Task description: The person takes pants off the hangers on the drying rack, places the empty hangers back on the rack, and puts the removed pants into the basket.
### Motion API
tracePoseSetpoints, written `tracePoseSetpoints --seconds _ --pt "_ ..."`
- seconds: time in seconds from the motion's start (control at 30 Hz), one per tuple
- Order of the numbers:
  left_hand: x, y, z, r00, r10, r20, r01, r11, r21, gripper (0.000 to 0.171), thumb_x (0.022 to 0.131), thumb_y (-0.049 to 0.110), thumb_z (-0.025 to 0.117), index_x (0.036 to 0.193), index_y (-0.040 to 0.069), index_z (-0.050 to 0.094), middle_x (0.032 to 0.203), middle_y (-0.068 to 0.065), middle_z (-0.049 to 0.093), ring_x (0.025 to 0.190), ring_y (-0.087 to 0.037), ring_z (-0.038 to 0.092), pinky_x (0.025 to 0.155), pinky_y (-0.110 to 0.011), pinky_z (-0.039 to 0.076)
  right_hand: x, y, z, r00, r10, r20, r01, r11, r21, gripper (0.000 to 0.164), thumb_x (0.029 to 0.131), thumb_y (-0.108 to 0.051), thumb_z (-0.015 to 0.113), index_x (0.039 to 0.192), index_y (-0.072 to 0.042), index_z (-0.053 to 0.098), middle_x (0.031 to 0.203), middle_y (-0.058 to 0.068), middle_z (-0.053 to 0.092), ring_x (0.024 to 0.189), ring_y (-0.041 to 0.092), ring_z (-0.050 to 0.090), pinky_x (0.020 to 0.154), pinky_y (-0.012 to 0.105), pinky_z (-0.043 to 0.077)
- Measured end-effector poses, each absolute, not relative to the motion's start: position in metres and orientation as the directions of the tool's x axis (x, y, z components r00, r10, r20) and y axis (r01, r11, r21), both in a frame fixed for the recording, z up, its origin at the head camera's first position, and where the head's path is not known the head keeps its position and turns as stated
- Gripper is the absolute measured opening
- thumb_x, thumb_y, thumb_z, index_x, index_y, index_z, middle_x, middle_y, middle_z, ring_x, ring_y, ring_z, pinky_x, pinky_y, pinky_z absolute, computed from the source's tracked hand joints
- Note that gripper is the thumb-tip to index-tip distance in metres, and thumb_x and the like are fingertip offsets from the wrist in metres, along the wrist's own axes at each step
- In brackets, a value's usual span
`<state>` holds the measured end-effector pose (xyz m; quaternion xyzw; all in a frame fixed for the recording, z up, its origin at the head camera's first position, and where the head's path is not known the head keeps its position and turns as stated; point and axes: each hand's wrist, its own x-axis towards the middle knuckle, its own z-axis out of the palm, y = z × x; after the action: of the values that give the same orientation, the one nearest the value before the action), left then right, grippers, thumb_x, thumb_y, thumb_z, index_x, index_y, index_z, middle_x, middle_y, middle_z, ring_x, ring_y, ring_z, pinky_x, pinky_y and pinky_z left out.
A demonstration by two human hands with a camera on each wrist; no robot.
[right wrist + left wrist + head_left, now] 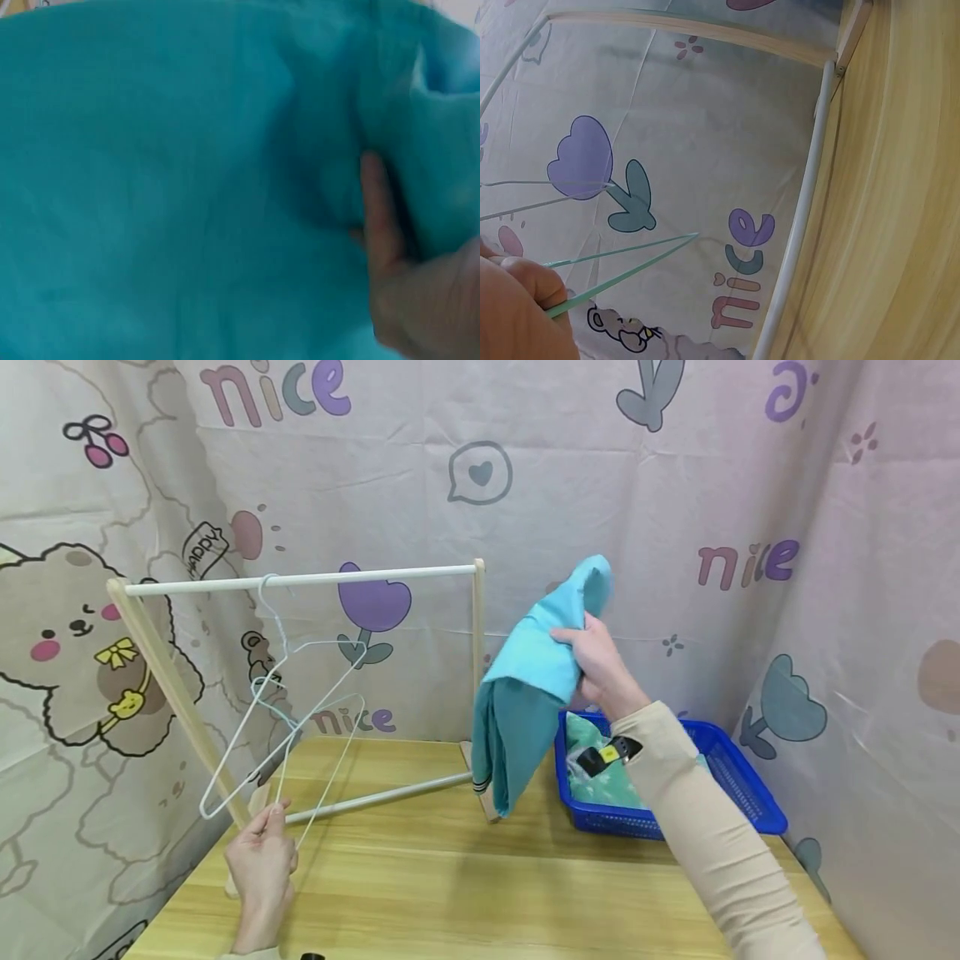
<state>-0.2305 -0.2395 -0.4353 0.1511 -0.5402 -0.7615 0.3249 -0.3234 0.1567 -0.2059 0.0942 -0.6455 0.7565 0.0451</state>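
Note:
My left hand (262, 856) grips a thin mint-green clothes hanger (626, 277) by one end, its hook (261, 685) pointing up in front of the rack. A second, pale clothes hanger (281, 631) hangs by its hook from the rack's top bar, partly overlapping the first. To the right, my right hand (598, 664) holds up a folded turquoise garment (528, 652), thumb on the near side, its lower part drooping with a dark striped edge at the bottom. In the right wrist view the turquoise cloth (187, 187) fills most of the picture, beside a finger.
The clothes rack (390, 575) has wooden side posts and white bars, standing at the left of the wooden table (420, 893). A blue plastic basket (615, 821) with a green patterned cloth (611, 789) stands at the right, partly behind my right arm. Printed curtains enclose the table.

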Motion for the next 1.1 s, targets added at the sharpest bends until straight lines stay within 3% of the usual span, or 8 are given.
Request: tracePoseSetpoints --seconds 0.13,0.27,0.4,0.57,0.63,0.83,1.0,1.1 --pt "-0.230 -0.239 -0.434 -0.751 -0.651 0.114 0.307 -0.191 0.932 0.027 0.099 0.007 0.053 0.089 0.022 0.073 0.060 0.006 0.052 0.031 -0.001 0.032 0.028 -0.017 0.024 -0.342 0.180 -0.204 -0.972 -0.148 0.183 -0.161 -0.148 -0.976 0.057 0.103 -0.012 0.048 0.155 -0.013 0.025 0.151 0.011 0.036 0.129 0.024 0.048 0.107 0.037 0.044" --pt "-0.230 -0.238 -0.434 -0.757 -0.644 0.114 0.297 -0.183 0.937 0.027 0.100 0.007 0.053 0.089 0.022 0.073 0.056 0.006 0.049 0.030 -0.001 0.032 0.028 -0.017 0.024 -0.359 0.204 -0.211 -0.964 -0.202 0.171 -0.135 -0.182 -0.974 0.059 0.101 -0.015 0.053 0.154 -0.014 0.027 0.135 0.006 0.049 0.105 0.015 0.063 0.088 0.027 0.055" --pt "-0.232 -0.236 -0.434 -0.766 -0.633 0.113 0.284 -0.175 0.943 0.024 0.100 0.009 0.054 0.090 0.021 0.073 0.059 0.006 0.052 0.031 -0.001 0.032 0.028 -0.017 0.025 -0.370 0.230 -0.222 -0.961 -0.224 0.163 -0.117 -0.204 -0.972 0.060 0.100 -0.015 0.056 0.153 -0.013 0.029 0.114 0.002 0.059 0.086 0.013 0.068 0.076 0.025 0.057" --pt "-0.232 -0.234 -0.434 -0.772 -0.628 0.094 0.255 -0.172 0.952 0.022 0.100 0.010 0.054 0.094 0.021 0.072 0.088 0.009 0.065 0.032 -0.001 0.033 0.029 -0.017 0.025 -0.378 0.258 -0.234 -0.969 -0.216 0.120 -0.072 -0.218 -0.973 0.066 0.099 -0.014 0.058 0.156 -0.014 0.023 0.111 -0.001 0.060 0.086 0.012 0.068 0.075 0.025 0.058" --pt "-0.232 -0.233 -0.433 -0.778 -0.622 0.085 0.242 -0.172 0.955 0.021 0.100 0.011 0.054 0.095 0.021 0.071 0.094 0.010 0.065 0.033 -0.001 0.034 0.029 -0.017 0.026 -0.379 0.270 -0.238 -0.971 -0.218 0.098 -0.051 -0.215 -0.975 0.070 0.099 -0.014 0.059 0.157 -0.014 0.019 0.115 -0.001 0.056 0.089 0.010 0.067 0.076 0.025 0.058" --pt "-0.230 -0.232 -0.433 -0.783 -0.617 0.072 0.223 -0.172 0.960 0.020 0.101 0.013 0.054 0.096 0.022 0.072 0.068 0.008 0.056 0.033 -0.001 0.033 0.029 -0.017 0.025 -0.379 0.310 -0.252 -0.981 -0.192 0.037 -0.039 0.003 -0.999 0.073 0.100 -0.027 0.058 0.158 -0.016 0.016 0.134 -0.001 0.041 0.106 0.007 0.054 0.093 0.025 0.050" --pt "-0.230 -0.230 -0.435 -0.781 -0.615 0.110 0.245 -0.139 0.959 0.021 0.101 0.011 0.053 0.095 0.021 0.072 0.091 0.009 0.064 0.033 -0.001 0.034 0.029 -0.016 0.026 -0.377 0.342 -0.263 -0.990 -0.137 -0.028 0.004 0.170 -0.985 0.079 0.099 -0.041 0.055 0.159 -0.018 0.008 0.159 0.008 0.016 0.126 0.017 0.034 0.118 0.045 0.025" --pt "-0.230 -0.230 -0.437 -0.779 -0.617 0.111 0.242 -0.133 0.961 0.023 0.101 0.011 0.053 0.093 0.023 0.071 0.092 0.009 0.064 0.032 -0.001 0.033 0.029 -0.016 0.025 -0.373 0.357 -0.267 -0.992 -0.116 -0.057 0.035 0.180 -0.983 0.084 0.098 -0.045 0.055 0.159 -0.019 0.004 0.162 0.009 0.009 0.126 0.017 0.035 0.115 0.043 0.032"
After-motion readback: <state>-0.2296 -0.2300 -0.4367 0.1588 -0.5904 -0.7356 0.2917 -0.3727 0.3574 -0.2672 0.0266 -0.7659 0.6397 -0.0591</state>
